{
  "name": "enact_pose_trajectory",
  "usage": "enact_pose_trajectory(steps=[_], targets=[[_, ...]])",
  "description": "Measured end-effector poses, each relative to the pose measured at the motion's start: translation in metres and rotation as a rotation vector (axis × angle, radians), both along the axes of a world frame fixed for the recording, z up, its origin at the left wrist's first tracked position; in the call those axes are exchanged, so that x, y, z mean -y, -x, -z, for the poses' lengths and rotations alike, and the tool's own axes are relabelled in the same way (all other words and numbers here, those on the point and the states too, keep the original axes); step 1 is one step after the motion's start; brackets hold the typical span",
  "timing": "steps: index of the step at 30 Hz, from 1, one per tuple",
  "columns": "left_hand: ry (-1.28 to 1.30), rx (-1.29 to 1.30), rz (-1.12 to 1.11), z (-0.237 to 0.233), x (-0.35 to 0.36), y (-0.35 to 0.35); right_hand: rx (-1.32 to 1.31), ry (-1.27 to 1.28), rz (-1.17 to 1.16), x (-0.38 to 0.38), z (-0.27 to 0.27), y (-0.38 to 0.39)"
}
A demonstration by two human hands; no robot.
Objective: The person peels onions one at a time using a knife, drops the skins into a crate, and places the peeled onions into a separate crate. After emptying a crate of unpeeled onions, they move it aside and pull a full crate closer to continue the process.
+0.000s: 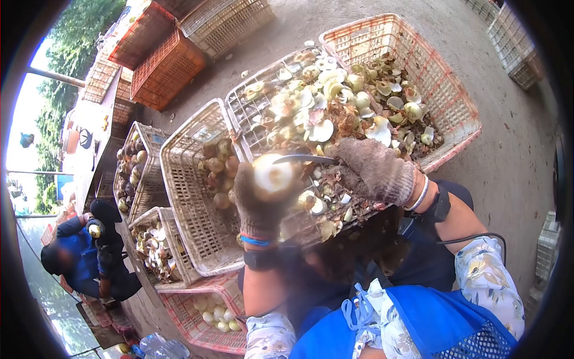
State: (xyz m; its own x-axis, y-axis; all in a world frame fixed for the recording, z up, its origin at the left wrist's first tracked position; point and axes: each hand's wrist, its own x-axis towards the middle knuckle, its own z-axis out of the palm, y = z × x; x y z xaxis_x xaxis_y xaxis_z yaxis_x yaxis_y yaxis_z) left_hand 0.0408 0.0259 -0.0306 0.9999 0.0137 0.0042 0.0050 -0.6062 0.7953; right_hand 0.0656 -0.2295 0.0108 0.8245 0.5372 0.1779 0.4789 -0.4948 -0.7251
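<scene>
My left hand point(254, 203), in a dark brown work glove, is closed around a pale onion point(274, 175); its cut end faces up and bright light blurs it. My right hand point(376, 170), in a dirty brown glove, grips a small knife point(306, 158) with a curved blade. The blade lies across the top edge of the onion. Beneath both hands, onion peelings and cut pieces point(311, 99) are heaped on a white grid crate point(242, 110). The knife's handle is hidden in my right glove.
A red-and-white crate point(460, 122) with more peelings stands beyond my right hand. To the left, a white crate point(173, 167) holds unpeeled onions point(218, 164), and a red crate point(179, 308) holds peeled onions point(222, 314). A co-worker point(89, 257) sits further left. Orange crates point(164, 72) stand behind.
</scene>
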Motion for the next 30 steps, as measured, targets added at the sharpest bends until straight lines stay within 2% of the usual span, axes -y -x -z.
enact_pose_trajectory(steps=[4,9,10,12,16,18,19,21,22,24,25,27,28,30], targets=[[-0.033,0.005,0.007,0.003,-0.003,0.002,0.037,0.060,-0.037,0.001,-0.004,0.001],[0.372,-0.110,-0.044,0.022,-0.014,0.004,0.084,0.056,-0.034,0.002,0.001,-0.001],[0.373,-0.111,-0.046,0.011,-0.005,0.003,0.077,0.090,-0.037,0.002,0.000,-0.002],[-0.005,0.626,0.026,-0.012,0.016,-0.001,0.062,0.114,-0.046,0.004,-0.001,-0.005],[-0.175,0.761,0.110,-0.018,0.012,0.000,-0.032,0.207,-0.037,0.001,-0.011,-0.004],[-0.180,0.514,0.240,0.005,-0.010,0.010,-0.012,0.228,-0.055,0.000,-0.006,-0.003],[-0.180,0.513,0.239,-0.010,-0.001,0.007,0.010,0.248,-0.073,0.000,-0.003,-0.003],[-0.270,0.791,0.191,-0.036,0.019,0.001,-0.031,0.242,-0.058,-0.003,-0.002,0.000],[-0.269,0.789,0.192,-0.031,0.021,0.003,-0.071,0.236,-0.042,-0.004,-0.002,0.003],[1.167,-0.189,-0.286,-0.012,0.018,0.006,-0.129,0.216,-0.045,-0.006,-0.002,0.008],[1.165,-0.191,-0.285,0.000,0.009,0.007,-0.190,0.195,-0.047,-0.007,-0.002,0.011],[0.610,-0.220,-0.027,0.014,-0.011,0.007,-0.285,0.217,-0.067,-0.013,-0.005,0.014],[0.609,-0.223,-0.023,0.016,-0.013,0.006,-0.379,0.241,-0.090,-0.014,-0.005,0.015],[0.627,-0.193,-0.014,0.015,-0.013,0.005,-0.319,0.225,-0.099,-0.013,0.007,0.017]])
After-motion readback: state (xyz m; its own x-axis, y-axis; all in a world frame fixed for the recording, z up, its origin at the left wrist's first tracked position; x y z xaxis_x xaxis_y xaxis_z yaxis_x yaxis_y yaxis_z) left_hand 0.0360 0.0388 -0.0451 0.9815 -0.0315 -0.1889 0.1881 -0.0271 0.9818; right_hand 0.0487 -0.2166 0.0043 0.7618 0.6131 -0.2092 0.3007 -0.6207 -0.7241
